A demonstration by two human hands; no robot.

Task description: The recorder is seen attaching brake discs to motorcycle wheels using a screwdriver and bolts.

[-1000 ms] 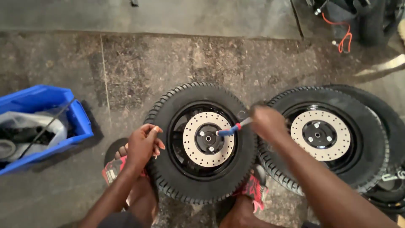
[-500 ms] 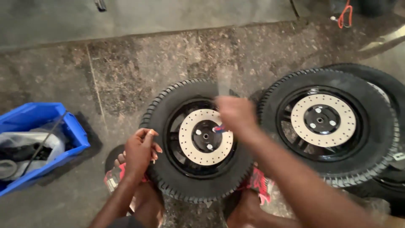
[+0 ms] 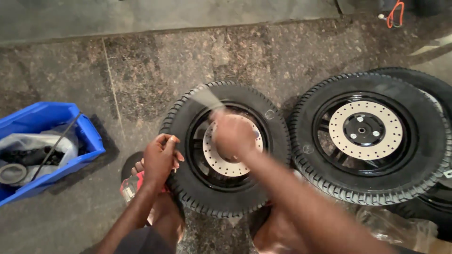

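Note:
A black tyre on a black wheel (image 3: 188, 117) with a perforated silver brake disc (image 3: 221, 162) lies flat on the floor in front of me. My left hand (image 3: 160, 157) rests on the tyre's left sidewall, fingers curled against the rubber. My right hand (image 3: 233, 136) is over the disc's centre, blurred by motion, closed around a thin tool (image 3: 207, 98) whose blurred shaft points up and left. The hub under that hand is hidden.
A second wheel with a brake disc (image 3: 365, 129) lies to the right, stacked over another tyre (image 3: 433, 87). A blue bin (image 3: 89, 136) with a plastic bag and dark parts sits at the left. An orange cable (image 3: 395, 14) lies at the top right. My feet are under the wheel's near edge.
My right hand has moved left from the tyre's right side onto the disc's centre with the tool. The view has shifted, so both wheels sit further right. My left hand stays on the tyre.

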